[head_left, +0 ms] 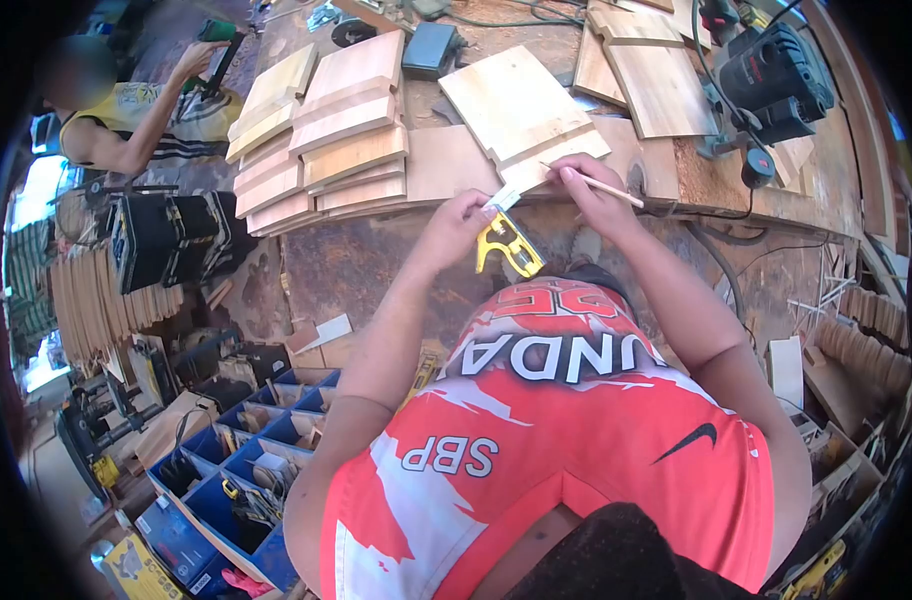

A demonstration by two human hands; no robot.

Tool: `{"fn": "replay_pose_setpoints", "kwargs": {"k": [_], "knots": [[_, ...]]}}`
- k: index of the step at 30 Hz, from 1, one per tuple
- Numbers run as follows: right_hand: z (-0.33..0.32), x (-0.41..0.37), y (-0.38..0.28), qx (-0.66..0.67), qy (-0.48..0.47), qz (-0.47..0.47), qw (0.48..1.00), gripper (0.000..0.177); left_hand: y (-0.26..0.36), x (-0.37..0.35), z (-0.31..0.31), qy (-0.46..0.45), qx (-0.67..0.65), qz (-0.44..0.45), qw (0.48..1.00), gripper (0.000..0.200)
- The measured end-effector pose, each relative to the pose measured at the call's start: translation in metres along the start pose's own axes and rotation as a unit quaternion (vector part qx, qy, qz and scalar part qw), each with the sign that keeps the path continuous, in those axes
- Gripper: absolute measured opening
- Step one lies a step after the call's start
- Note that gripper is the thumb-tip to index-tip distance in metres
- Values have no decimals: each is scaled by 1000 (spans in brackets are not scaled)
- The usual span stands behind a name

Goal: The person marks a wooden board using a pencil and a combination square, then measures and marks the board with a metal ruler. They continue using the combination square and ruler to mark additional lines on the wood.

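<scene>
My left hand (463, 222) is closed on a yellow combination square (511, 243), whose metal blade rests against the near edge of a pale notched board (521, 105). Between the fingers of my right hand (593, 195) is a wooden pencil (612, 189), its tip at the board's near strip, right of the square. The board lies flat on a wider wooden piece (451, 165) at the bench's front edge. Left of it stand stacks of similar notched boards (351, 110).
A router (776, 85) with a cable stands at the right of the bench, beside more boards (656, 85). A dark box (432, 50) lies behind. At far left another person (141, 125) holds a green tool. Blue compartment bins (236, 470) are at lower left.
</scene>
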State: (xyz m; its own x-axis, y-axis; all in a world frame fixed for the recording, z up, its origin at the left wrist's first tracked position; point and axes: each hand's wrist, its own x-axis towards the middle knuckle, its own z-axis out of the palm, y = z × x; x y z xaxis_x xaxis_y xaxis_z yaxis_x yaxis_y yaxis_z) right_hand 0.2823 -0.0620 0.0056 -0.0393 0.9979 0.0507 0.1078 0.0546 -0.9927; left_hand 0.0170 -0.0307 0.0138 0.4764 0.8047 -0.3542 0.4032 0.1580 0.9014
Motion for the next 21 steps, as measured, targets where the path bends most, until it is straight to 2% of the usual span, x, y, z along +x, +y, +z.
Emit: {"fn": "replay_pose_setpoints", "kwargs": {"k": [3, 5, 6, 7, 8, 9, 11, 12, 13, 14, 18, 20, 21], "knots": [[-1, -7, -11, -59, 26, -34, 997, 22, -10, 4, 6, 4, 14, 22, 1000, 22], [-5, -3, -13, -131, 74, -109, 983, 19, 10, -3, 5, 0, 21, -19, 1000, 23], [-9, 2, -9, -113, 87, -115, 983, 17, -5, 3, 5, 8, 28, 52, 998, 21], [-13, 11, -13, -107, 79, -135, 982, 17, -1, 3, 4, 18, 40, 63, 997, 23], [-16, 20, -19, -171, 85, -151, 970, 17, 3, 2, 1, 13, 33, 46, 998, 28], [-18, 35, -25, -233, 94, -168, 953, 19, 6, 4, -2, 9, 27, 32, 999, 34], [-19, 66, -16, -327, 43, -192, 924, 40, 11, 7, -3, 9, 26, 25, 999, 48], [-17, 76, -11, -356, 5, -169, 919, 43, 9, 8, -2, -1, 3, 14, 1000, 55], [-16, 83, -8, -387, -32, -144, 910, 47, 11, 10, -3, -11, 28, 45, 999, 54], [-15, 87, -4, -411, -69, -168, 894, 52, 11, 9, -4, -27, 37, 34, 998, 53], [-20, 77, 11, -429, -87, -160, 885, 43, 0, 2, -5, -25, 37, 36, 998, 43], [-24, 58, 16, -414, -62, -184, 889, 38, -6, -6, -7, -18, 26, 26, 999, 33], [-25, 52, 18, -416, -63, -172, 891, 38, -29, -2, -2, 5, 6, 56, 998, 28]]}}
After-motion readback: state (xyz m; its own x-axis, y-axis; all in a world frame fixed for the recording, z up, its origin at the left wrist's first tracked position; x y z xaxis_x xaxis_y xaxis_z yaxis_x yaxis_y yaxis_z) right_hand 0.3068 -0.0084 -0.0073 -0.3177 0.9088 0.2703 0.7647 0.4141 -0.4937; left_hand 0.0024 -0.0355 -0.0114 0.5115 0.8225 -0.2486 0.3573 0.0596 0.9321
